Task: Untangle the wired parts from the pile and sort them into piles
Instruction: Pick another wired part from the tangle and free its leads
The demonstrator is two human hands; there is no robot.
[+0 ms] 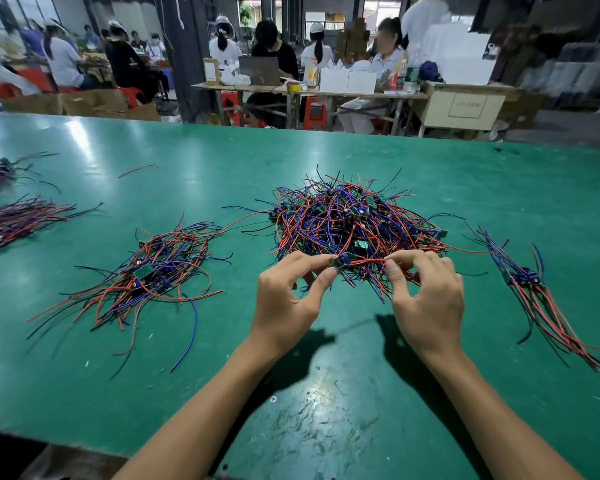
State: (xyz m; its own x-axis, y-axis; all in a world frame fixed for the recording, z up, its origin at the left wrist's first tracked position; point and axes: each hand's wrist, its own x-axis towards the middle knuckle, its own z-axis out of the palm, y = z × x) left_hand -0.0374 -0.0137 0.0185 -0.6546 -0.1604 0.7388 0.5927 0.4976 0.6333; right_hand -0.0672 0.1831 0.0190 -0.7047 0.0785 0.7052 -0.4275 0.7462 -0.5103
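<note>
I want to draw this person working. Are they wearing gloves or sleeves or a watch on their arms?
No gloves: the left hand and right hand are both bare. No sleeves show on either forearm as far as the picture reaches, and there is no watch, ring or bracelet in view. Draw two plain bare arms.

Beyond the green worktable (326, 410), several people sit at wooden tables (309, 95) on red stools (314, 116), and one seated worker in black (274, 53) is bent over an open laptop (258, 71). On those tables stand white boxes (347, 81), a brown paper bag (211, 69) and green bottles (411, 72), while cardboard boxes (94, 103) lie on the floor to the left. Off to the right a pale cabinet (465, 107) stands with a label too blurred to read.
</note>
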